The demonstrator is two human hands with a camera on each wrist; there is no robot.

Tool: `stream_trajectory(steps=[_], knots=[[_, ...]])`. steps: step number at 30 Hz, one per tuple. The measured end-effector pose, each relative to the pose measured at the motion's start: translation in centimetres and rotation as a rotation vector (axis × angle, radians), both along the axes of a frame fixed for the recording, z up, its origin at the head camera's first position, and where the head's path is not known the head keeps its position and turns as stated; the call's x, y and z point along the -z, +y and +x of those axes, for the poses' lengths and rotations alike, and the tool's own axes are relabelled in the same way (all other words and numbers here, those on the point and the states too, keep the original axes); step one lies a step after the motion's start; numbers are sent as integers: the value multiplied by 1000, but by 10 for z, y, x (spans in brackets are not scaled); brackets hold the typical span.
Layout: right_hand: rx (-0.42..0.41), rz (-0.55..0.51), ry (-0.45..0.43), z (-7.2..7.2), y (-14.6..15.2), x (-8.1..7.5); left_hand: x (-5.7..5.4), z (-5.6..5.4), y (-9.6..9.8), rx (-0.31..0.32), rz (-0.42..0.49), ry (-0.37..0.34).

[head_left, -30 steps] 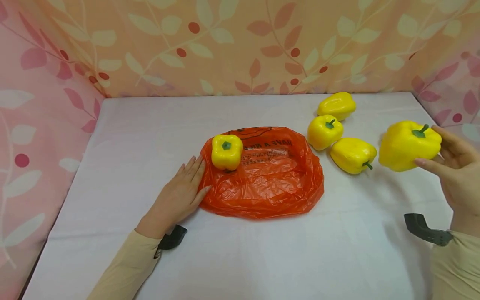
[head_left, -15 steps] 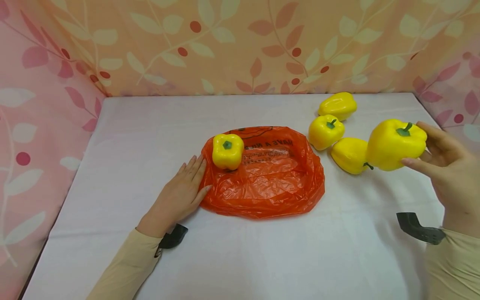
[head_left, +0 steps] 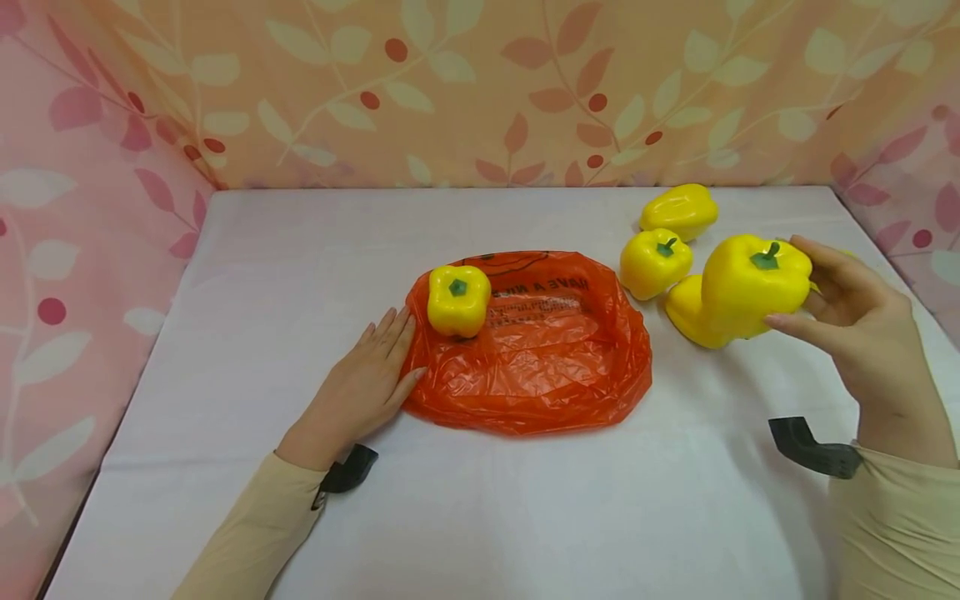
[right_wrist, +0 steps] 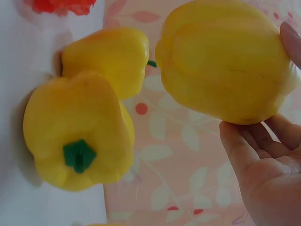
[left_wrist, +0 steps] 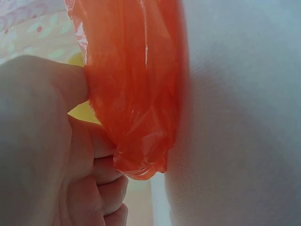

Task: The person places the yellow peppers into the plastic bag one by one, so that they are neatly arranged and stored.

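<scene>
My left hand point(head_left: 356, 379) rests flat against the left edge of a red plastic bag point(head_left: 540, 358), fingers straight and thumb touching its rim. In the left wrist view the thumb and fingers lie along the crinkled bag point(left_wrist: 136, 89). Inside the bag, at its back left, stands a yellow bell pepper point(head_left: 459, 302). My right hand point(head_left: 870, 317) holds another yellow bell pepper point(head_left: 753, 283) above the table, gripping it from the right side with thumb and fingers. The right wrist view shows this held pepper point(right_wrist: 221, 61) with the fingers partly behind it.
Right of the bag lie a bell pepper point(head_left: 655, 264), a second one point(head_left: 681, 211) behind it, and a third point(head_left: 684, 308) partly hidden by the held pepper. All are on the white-covered table point(head_left: 525, 517). A leaf-patterned cloth point(head_left: 480, 92) rises behind.
My right hand has moved left with the bell pepper, which now overlaps the pepper lying near the bag's right side. My left hand has stayed at the bag.
</scene>
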State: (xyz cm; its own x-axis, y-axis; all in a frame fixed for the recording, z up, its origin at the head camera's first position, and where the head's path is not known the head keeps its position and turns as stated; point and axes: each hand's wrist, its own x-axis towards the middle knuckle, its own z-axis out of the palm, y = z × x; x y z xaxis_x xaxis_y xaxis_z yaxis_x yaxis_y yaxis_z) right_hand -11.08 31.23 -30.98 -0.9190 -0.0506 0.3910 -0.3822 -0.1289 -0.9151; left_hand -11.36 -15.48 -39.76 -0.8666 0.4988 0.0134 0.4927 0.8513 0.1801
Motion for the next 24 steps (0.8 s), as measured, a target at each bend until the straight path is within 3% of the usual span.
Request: stream_trajectory(steps=[8,15,24], knots=[[-48,109,-29,-6,-23,-5,-1,0,0,-3,-1,-9],[-157,122,-18,-13,-42,-6,-2,0,1,-3,1,-19],[-180,245,-2,-17,-64,-10,-1,0,1,-7,0,-18]])
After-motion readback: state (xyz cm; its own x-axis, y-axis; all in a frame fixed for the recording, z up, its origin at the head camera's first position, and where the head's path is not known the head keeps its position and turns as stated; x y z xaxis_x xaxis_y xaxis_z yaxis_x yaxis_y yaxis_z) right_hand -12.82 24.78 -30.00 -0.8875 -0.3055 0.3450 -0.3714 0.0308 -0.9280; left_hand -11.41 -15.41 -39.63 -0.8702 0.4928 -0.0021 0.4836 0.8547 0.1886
